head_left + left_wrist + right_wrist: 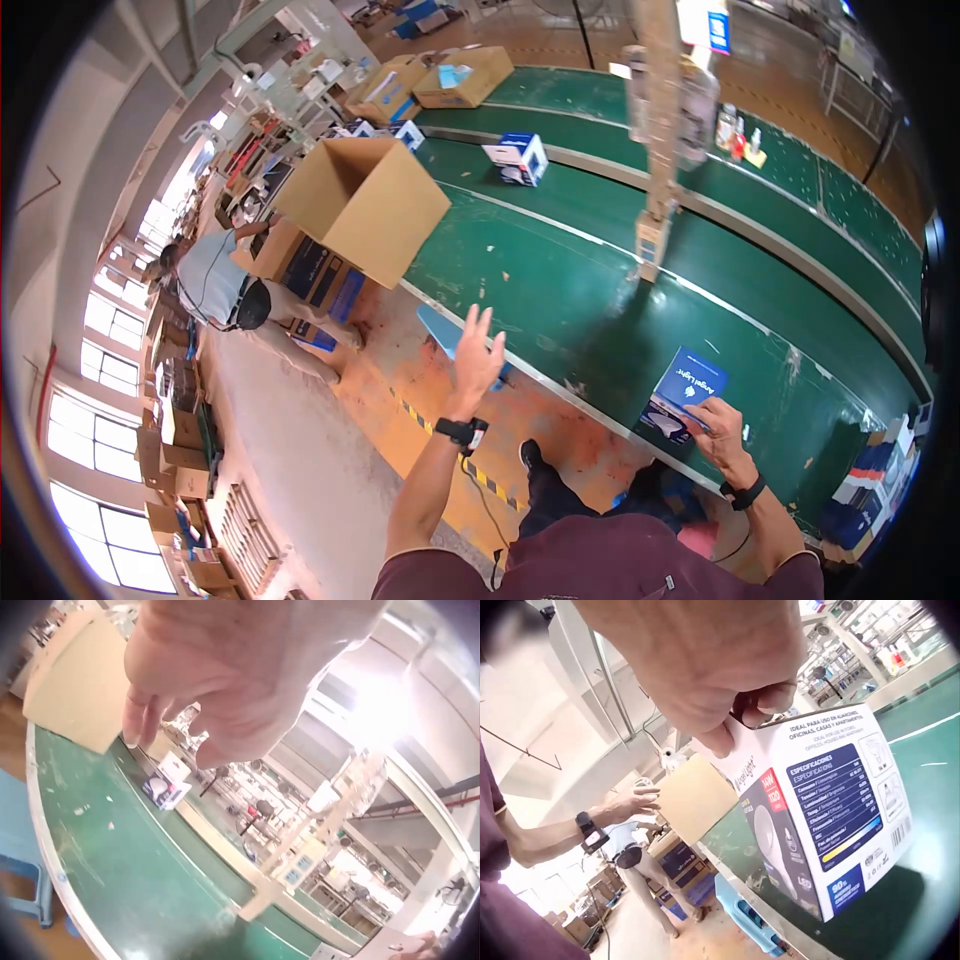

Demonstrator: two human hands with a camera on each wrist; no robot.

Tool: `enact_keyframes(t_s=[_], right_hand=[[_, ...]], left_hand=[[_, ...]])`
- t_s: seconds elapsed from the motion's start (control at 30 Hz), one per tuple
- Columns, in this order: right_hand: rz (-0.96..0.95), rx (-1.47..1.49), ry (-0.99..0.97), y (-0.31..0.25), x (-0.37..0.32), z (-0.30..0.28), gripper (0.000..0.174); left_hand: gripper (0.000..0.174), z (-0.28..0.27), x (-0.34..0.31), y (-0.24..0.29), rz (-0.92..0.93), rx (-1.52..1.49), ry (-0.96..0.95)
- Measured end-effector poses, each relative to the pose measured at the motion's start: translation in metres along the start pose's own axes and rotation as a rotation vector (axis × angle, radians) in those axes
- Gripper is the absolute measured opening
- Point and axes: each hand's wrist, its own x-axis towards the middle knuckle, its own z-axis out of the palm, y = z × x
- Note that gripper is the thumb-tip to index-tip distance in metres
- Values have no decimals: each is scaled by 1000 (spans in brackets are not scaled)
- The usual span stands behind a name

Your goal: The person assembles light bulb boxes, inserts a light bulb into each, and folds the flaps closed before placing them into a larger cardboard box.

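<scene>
In the head view a small blue and white printed box [690, 385] is at the near edge of the green belt, and my right hand [722, 435] pinches its top edge. The right wrist view shows the box [821, 817] close up, hanging below my right hand [705, 667], thumb and fingers on its upper rim. My left hand [478, 362] is raised over the belt's edge, fingers spread and holding nothing. In the left wrist view that hand [225, 682] is above the belt [127, 847], away from any box.
A large open carton [400, 215] stands at the belt's left end, near a bending person [215, 285]. Another small box [518, 160] sits farther back. A taped post [655, 150] rises from the belt. Stacked packaging [870, 490] is at right; a blue stool [22, 855] is below.
</scene>
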Motion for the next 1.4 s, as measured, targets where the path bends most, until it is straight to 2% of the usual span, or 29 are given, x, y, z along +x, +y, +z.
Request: enact_keyframes(t_s=[0.07,0.17,0.23,0.3,0.4,0.47,0.5,0.63,0.73,0.8,0.87,1.0,1.13,1.17,1.23,1.33,1.37,1.4], right_hand=[[42,-3,-27,-25,36,39,17],[139,54,-17,-51,78,104,17],[93,-62,-65,-69,100,138,16],[98,-175,-76,-86,117,159,16],[137,-182,-67,-111,157,174,16],[126,-152,-29,-118,194,190,17],[120,-145,12,-122,213,200,18],[179,-113,102,-117,285,233,19],[123,-219,207,-93,354,248,19],[130,-227,306,-80,405,255,18],[84,-200,404,-56,457,268,17],[109,-175,417,0,541,298,19],[183,-83,234,57,607,341,18],[149,-109,156,70,619,352,17],[161,-76,152,70,633,362,17],[198,-60,154,66,648,366,17],[200,-57,173,65,651,365,18],[205,-51,197,68,652,364,18]], left_hand=[[54,-48,5,-40,-105,-13,42],[49,-76,7,-137,-101,7,45],[47,-81,2,-187,-153,-79,9],[45,-78,3,-218,-213,-217,-67],[44,-77,35,-229,-252,-334,-158],[45,-58,73,-244,-132,-351,-149],[46,-54,89,-243,-81,-349,-139],[54,-53,181,-210,-65,-309,-242],[60,-42,257,-204,28,-247,-238],[62,-24,310,-211,135,-165,-204],[67,-15,359,-205,158,-112,-227],[75,19,439,-200,186,-7,-252],[84,53,491,-207,209,61,-263],[84,64,504,-211,219,98,-246],[88,85,530,-211,228,127,-210],[87,118,576,-206,335,239,-134],[80,128,591,-206,353,241,-157],[53,136,601,-203,384,163,-99]])
